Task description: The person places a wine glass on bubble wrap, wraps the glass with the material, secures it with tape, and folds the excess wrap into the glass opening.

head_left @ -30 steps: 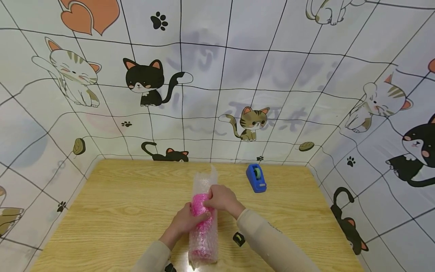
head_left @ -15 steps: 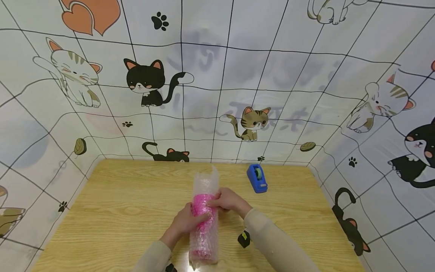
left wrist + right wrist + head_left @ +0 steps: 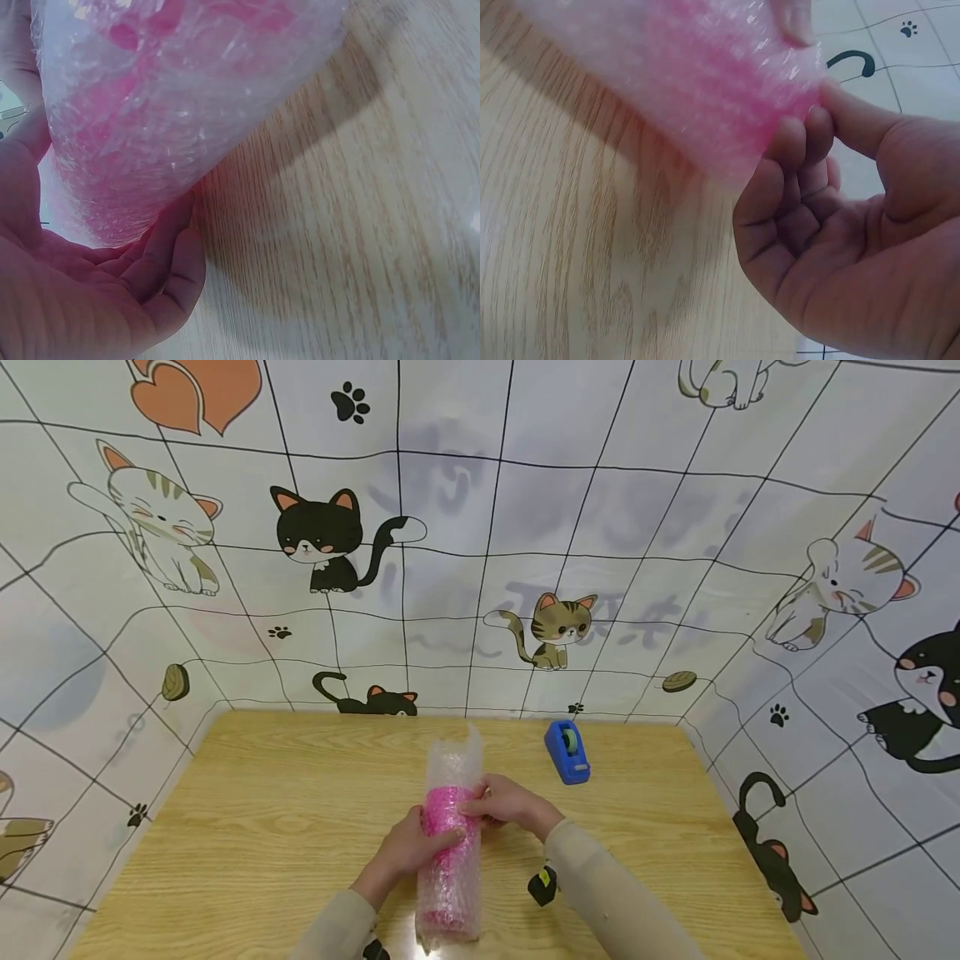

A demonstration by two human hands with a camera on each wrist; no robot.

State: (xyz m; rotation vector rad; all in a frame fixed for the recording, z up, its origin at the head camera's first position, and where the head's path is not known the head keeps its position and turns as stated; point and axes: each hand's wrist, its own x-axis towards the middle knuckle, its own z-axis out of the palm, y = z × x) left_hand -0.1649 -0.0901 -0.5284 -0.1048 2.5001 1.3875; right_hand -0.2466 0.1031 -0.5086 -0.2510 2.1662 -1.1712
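Observation:
A pink cylinder-shaped thing wrapped in clear bubble wrap [image 3: 447,897] lies lengthwise on the table, its loose wrap end reaching toward the back. My left hand [image 3: 405,847] grips it from the left, thumb across the top. In the left wrist view the fingers of that hand [image 3: 97,292] curl under the bundle's side near the wood. On the right side, my right hand [image 3: 516,802] holds the wrap, its thumb on top. The right wrist view shows that hand's curled fingers and thumb [image 3: 859,120] pinching the bundle's edge. What is inside the wrap is blurred by the bubbles.
A blue tape dispenser [image 3: 567,753] stands at the table's back right. The wooden table [image 3: 300,793] ends against a cat-patterned cloth [image 3: 450,568] behind and at both sides. A small black wrist device [image 3: 542,885] hangs at the right sleeve.
My right hand has slid from the top of the bundle to its right side and now holds it there. The left hand and the bundle have stayed in place.

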